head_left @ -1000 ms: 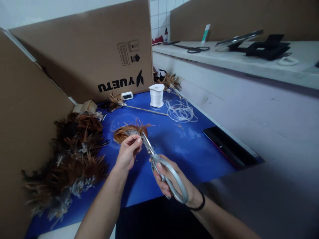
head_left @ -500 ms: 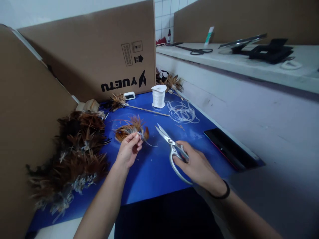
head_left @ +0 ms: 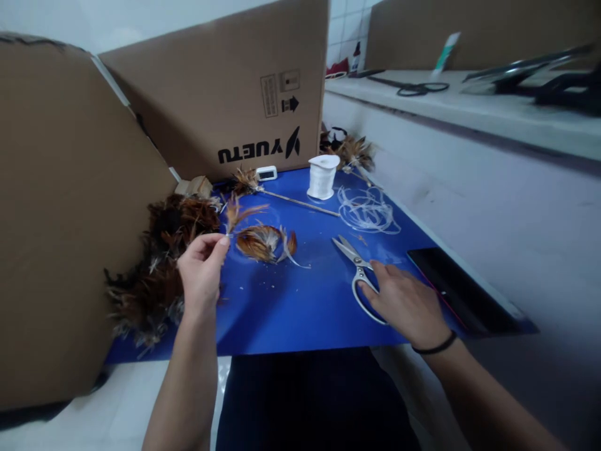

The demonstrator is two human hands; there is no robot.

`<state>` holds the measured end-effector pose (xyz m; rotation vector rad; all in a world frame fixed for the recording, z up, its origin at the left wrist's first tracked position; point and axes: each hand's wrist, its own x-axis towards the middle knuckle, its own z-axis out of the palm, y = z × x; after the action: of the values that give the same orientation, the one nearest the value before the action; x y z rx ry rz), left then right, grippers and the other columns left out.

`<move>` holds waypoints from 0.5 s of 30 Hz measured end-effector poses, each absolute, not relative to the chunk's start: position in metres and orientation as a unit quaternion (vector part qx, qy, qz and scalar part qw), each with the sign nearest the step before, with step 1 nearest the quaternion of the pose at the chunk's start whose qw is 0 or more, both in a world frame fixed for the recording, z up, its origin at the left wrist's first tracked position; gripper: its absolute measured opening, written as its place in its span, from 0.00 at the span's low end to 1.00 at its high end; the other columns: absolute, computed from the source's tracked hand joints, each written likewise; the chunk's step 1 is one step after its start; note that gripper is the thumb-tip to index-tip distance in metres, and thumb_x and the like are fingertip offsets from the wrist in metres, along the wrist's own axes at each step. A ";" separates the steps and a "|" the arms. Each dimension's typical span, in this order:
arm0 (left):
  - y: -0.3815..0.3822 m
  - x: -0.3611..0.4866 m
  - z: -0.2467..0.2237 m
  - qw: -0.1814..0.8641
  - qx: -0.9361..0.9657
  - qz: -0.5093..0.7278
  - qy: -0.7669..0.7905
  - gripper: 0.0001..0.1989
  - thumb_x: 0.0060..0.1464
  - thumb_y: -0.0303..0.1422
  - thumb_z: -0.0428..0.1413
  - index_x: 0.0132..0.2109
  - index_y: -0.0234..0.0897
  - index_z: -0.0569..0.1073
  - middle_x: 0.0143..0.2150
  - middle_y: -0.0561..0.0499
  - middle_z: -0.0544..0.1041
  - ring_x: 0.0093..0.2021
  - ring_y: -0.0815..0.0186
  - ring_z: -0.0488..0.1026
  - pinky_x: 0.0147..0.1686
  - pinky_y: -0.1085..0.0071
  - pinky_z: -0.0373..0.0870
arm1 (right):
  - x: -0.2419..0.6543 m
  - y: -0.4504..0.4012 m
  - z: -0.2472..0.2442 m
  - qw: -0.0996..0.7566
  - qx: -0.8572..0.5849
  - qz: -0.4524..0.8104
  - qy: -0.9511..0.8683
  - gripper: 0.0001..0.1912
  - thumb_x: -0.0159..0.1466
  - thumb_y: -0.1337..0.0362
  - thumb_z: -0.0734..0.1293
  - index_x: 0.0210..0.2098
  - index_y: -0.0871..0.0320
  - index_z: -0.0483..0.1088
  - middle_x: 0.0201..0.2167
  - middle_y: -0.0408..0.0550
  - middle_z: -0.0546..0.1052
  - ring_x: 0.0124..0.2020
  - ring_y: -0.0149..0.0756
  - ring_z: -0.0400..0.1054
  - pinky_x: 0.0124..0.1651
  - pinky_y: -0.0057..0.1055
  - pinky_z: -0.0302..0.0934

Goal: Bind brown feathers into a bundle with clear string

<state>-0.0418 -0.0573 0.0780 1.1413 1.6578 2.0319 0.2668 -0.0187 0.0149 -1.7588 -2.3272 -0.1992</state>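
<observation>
Between thumb and fingers, my left hand (head_left: 204, 266) pinches a small orange-brown feather bunch (head_left: 235, 215) by its base, beside the big feather pile. My right hand (head_left: 406, 300) is round the handles of silver scissors (head_left: 359, 266), whose slightly parted blades point away over the blue mat (head_left: 300, 319). Loose brown feathers (head_left: 260, 243) lie on the mat between both hands. Behind them a thin stick (head_left: 300, 203) with feathers at one end lies near a white spool (head_left: 323, 178) and a tangle of clear strip (head_left: 366, 210).
Bundled dark feathers (head_left: 157, 275) are heaped at the left against a cardboard box (head_left: 211, 94). A dark phone-like device (head_left: 464, 291) lies at the mat's right edge. Black scissors (head_left: 413, 88) and a glue stick (head_left: 446, 53) are on the white ledge.
My left hand has moved left, lifting the small feather bunch away from the loose feathers. My right hand has lowered the scissors nearer the mat. The view has shifted left.
</observation>
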 end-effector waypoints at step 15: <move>-0.172 -0.114 0.003 -0.255 0.356 0.446 0.781 0.08 0.49 0.33 0.57 0.36 0.36 0.76 0.28 0.52 0.69 0.28 0.68 0.65 0.35 0.71 0.63 | 0.239 -0.045 0.016 0.229 -0.487 -0.053 -0.841 0.17 0.65 0.59 0.57 0.46 0.63 0.67 0.39 0.58 0.73 0.45 0.49 0.65 0.48 0.42 0.57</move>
<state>-0.1142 -0.1716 0.0035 1.3442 2.9535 1.6851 0.2389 -0.0445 0.0160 -1.3403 -2.3159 -0.1465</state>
